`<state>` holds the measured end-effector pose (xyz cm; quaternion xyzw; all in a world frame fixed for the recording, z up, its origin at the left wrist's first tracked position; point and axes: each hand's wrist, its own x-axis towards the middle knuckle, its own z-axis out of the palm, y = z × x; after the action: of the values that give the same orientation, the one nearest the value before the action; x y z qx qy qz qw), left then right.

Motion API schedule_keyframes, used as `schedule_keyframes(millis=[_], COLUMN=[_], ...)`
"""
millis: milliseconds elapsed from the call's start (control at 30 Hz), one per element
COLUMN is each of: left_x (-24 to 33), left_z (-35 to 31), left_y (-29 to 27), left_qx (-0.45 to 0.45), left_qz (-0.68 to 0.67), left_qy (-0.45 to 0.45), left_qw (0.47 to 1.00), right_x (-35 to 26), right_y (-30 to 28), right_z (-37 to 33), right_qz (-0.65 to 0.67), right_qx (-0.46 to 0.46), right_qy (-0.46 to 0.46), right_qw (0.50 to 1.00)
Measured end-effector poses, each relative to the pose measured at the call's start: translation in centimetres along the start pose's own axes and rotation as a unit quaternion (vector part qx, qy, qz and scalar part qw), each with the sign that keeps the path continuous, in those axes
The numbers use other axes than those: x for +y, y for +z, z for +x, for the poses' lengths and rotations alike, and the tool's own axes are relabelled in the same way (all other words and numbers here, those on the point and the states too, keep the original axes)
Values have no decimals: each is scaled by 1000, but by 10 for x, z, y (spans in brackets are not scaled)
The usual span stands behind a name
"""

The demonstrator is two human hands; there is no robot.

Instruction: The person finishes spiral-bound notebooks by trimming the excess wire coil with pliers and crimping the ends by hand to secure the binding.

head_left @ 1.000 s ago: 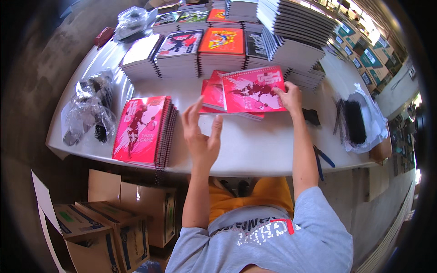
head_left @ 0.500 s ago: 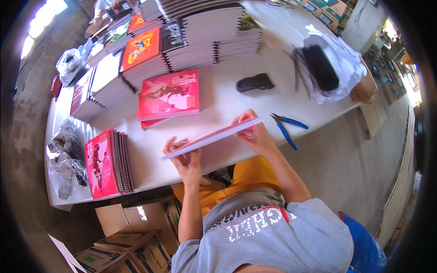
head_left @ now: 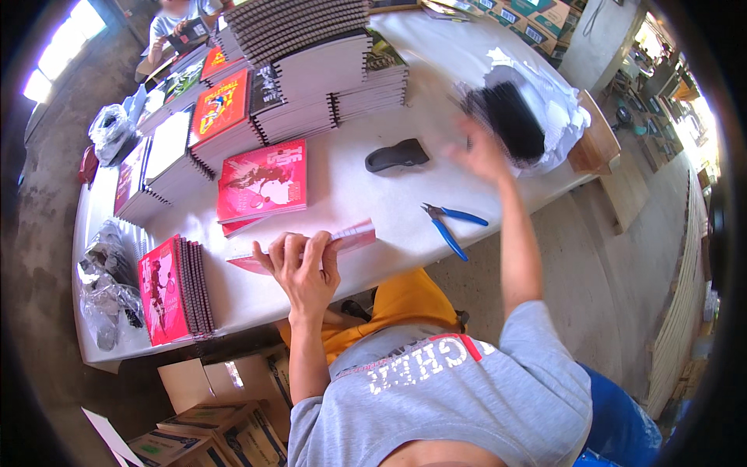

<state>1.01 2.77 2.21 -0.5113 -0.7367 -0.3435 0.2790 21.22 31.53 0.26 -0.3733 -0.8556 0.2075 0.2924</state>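
A thin pink-covered book (head_left: 354,233) is in my left hand (head_left: 299,268), whose fingers curl over its top edge. It is held tilted, just above the near edge of the white table (head_left: 334,183). My right hand (head_left: 482,152) is stretched out to the right, beside a bundle of black spiral binding coils (head_left: 510,124) on a clear plastic bag (head_left: 568,117). Motion smears its fingers, so whether they hold a coil cannot be made out. Blue-handled cutting pliers (head_left: 451,222) and a black curved tool (head_left: 397,156) lie between the hands.
Two pink books (head_left: 261,183) lie beyond my left hand, with a row of coil-bound pink books (head_left: 171,288) to its left. Tall stacks of spiral-bound notebooks (head_left: 311,78) fill the far side. Cardboard boxes (head_left: 214,428) stand below; another person (head_left: 175,27) works at the far left.
My right hand has let go of the pink book and moved right and away to the black coils. My left hand keeps the book, now turned differently. The whole view has shifted slightly.
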Motion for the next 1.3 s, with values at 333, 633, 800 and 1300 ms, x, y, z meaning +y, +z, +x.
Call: schedule_keyframes(millis=[333,633,800,1300], left_x=[-15,17,21,3], left_z=[-8,-15,-13,-12], left_y=[-11,20,26,6], left_qx=[-30,118,131,78], left_qz=[9,29,37,26], left_qy=[20,-45,-69,-16], left_qw=[999,992,988,996], right_x=[108,58,-45,-173], right_y=[-32,-68,-60,0], right_z=[89,125,61,-68], right_qz=[-415,-363,-128,218], right_qx=[-93,-94,-90,-147], right_qy=[167,-5,15,-146], right_qw=[890,927,988,954])
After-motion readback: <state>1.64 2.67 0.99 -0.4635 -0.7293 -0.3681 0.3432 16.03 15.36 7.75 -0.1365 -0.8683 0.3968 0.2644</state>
